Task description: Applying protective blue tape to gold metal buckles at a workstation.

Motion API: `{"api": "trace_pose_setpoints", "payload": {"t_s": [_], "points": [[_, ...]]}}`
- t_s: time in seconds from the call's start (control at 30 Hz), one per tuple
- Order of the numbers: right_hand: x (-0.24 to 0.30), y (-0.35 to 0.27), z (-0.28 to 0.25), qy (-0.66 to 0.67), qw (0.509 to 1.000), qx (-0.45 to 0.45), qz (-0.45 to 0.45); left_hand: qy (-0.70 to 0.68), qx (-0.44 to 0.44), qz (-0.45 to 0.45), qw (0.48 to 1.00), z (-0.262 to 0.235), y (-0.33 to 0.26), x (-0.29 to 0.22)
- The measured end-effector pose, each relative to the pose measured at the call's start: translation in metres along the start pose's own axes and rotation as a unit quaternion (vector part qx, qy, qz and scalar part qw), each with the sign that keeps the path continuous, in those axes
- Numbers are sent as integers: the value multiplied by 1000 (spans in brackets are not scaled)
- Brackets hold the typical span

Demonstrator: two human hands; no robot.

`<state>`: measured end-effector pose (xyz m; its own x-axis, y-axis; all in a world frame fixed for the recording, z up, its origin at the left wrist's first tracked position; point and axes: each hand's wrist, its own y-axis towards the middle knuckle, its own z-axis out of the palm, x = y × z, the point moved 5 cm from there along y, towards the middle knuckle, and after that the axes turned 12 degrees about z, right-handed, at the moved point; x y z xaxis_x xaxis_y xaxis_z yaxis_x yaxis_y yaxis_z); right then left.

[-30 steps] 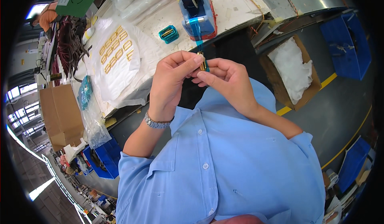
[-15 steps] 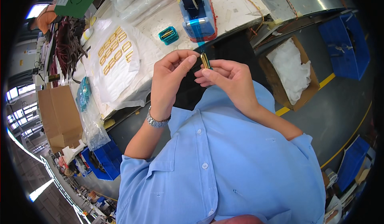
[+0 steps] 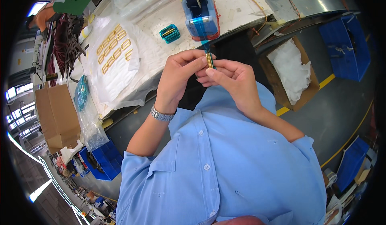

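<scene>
Left hand and right hand both closed, fingertips pinching gold piece between them, just off bench edge. Blue tape runs from piece up to dispenser. Teal-wrapped bundle on bench, left of dispenser. Gold rings on white sheet, farther left.

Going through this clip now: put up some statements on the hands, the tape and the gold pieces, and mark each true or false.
1. The right hand grips a small gold-coloured piece. True.
2. The left hand lies flat on the table. False: the left hand is raised, its fingers at the gold-coloured piece.
3. Blue tape stretches from the dispenser toward the hands. True.
4. The wristwatch is on the right wrist. False: the wristwatch is on the left wrist.
5. The gold links are in one heap. False: the gold links lie in rows.
</scene>
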<state>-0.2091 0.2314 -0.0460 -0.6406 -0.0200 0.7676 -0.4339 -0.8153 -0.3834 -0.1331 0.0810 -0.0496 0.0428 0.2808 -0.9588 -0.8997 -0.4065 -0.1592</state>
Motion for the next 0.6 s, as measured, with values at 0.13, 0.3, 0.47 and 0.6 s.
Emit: {"api": "trace_pose_setpoints", "payload": {"t_s": [0.13, 0.3, 0.47, 0.6], "points": [[1, -1, 0, -3, 1000, 1, 10, 35, 5, 15, 999, 4, 3, -4], [0, -4, 6, 4, 1000, 13, 1, 58, -19, -4, 998, 3, 0, -5], [8, -5, 4, -83, 997, -2, 0, -16, -1, -42, 999, 0, -1, 1], [22, 0, 0, -182, 983, -19, -12, -24, -8, -56, 998, 1, -2, 1]]}}
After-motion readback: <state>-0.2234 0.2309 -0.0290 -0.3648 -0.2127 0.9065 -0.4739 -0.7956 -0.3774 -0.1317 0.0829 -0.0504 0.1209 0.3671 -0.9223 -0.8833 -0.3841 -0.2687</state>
